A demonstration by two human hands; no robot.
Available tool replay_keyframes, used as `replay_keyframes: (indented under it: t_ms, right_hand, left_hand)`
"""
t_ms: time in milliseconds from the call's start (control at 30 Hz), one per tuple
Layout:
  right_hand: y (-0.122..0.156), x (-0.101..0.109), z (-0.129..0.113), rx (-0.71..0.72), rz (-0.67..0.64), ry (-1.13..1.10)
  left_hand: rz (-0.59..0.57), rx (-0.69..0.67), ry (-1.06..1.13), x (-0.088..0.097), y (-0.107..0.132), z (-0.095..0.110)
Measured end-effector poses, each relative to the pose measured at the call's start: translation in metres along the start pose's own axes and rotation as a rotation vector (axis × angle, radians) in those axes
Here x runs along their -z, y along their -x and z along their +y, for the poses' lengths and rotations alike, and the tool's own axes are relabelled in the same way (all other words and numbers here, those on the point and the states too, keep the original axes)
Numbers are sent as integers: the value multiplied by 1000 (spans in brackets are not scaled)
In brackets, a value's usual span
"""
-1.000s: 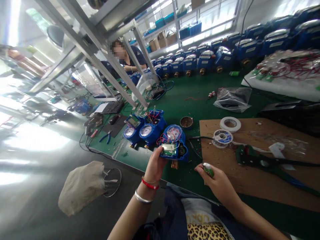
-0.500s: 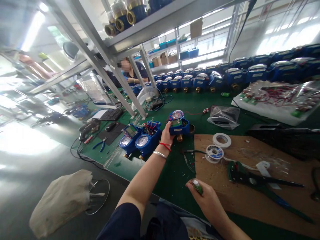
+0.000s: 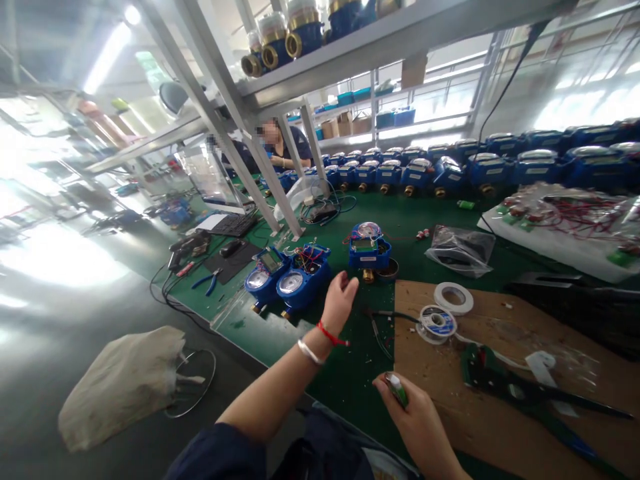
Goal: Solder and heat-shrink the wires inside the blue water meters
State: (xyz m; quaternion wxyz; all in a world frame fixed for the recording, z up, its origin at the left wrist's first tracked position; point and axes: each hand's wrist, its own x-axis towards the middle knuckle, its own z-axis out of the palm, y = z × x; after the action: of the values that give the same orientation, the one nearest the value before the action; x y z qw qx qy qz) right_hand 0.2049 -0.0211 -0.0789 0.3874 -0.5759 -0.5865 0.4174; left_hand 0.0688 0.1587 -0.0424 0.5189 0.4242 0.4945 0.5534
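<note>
My left hand is above the green bench, its fingers loosely curled and the thumb apart from them. It holds nothing that I can see. Just beyond it stands a blue water meter with an opened housing, a small display and loose wires; a gap separates hand and meter. My right hand, low near the bench's front edge, is closed around a small green battery with a white end. Left of my left hand are two more opened meters, one with a display and one with bare wiring.
A cardboard sheet carries a solder spool, white tape and a green-handled tool. Rows of blue meters line the back. Blue-handled pliers lie at left. Behind the shelf posts sits a person.
My left hand has let go of the blue water meter and drawn back toward me; the meter now stands on the bench. My right hand still grips the green battery. The view has shifted slightly.
</note>
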Motion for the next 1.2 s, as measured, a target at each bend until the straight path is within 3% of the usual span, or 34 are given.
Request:
replay_keyframes:
  t_ms: [33,100,167,233,367,600,767,933,1200]
  right_hand:
    - [0,0,1,-2,-9,-5]
    - [0,0,3,-8,-21,-15]
    - [0,-2,4,-17,-20,-24]
    - [0,-4,4,-24,-12,-26]
    - [0,-6,1,-35,19,-2]
    - [0,-6,2,-31,50,45]
    - [1,-8,5,-40,50,69]
    - [1,-7,5,-30,55,86]
    - [0,-10,12,-18,57,62]
  left_hand:
    - [-26,-82,-93,12,20,3]
    - [-99,-492,-650,40,50,13]
    - [-28,-736,-999,67,63,25]
    - [63,-846,-1178,91,59,36]
    - [121,-798,-1303,117,29,43]
    - [185,-805,-1281,117,11,24]
    - [148,-810,-1317,117,22,24]
    - [125,-825,-1360,111,49,21]
    - [-12,-1012,-1388,123,75,11]
